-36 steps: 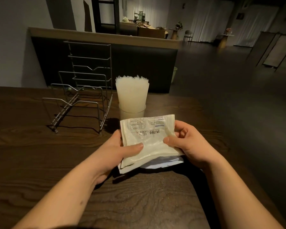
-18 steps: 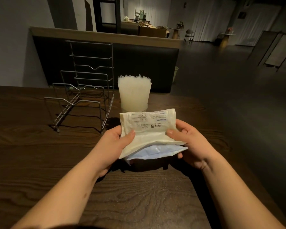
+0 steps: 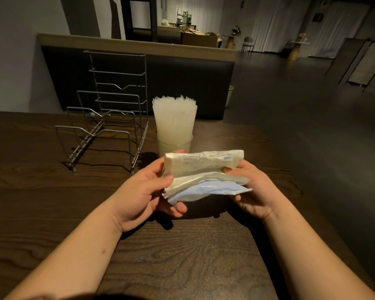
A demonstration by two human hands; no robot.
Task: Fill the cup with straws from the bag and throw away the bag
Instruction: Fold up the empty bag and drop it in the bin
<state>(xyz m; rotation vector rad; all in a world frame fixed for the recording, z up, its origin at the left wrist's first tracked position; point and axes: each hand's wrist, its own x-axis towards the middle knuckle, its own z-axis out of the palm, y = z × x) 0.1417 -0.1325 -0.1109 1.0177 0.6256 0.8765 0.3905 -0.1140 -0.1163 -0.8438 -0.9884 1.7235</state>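
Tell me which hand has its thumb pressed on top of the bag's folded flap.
The right hand: its thumb lies across the folded flap of the bag. The left hand pinches the bag's left edge instead.

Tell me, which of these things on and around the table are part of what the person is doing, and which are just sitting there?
Part of the job:
- bag, folded, held between the left hand and the right hand
- cup, already packed with straws

Just lying about:
- wire rack on the table, left of the cup
- green bin on the floor beyond
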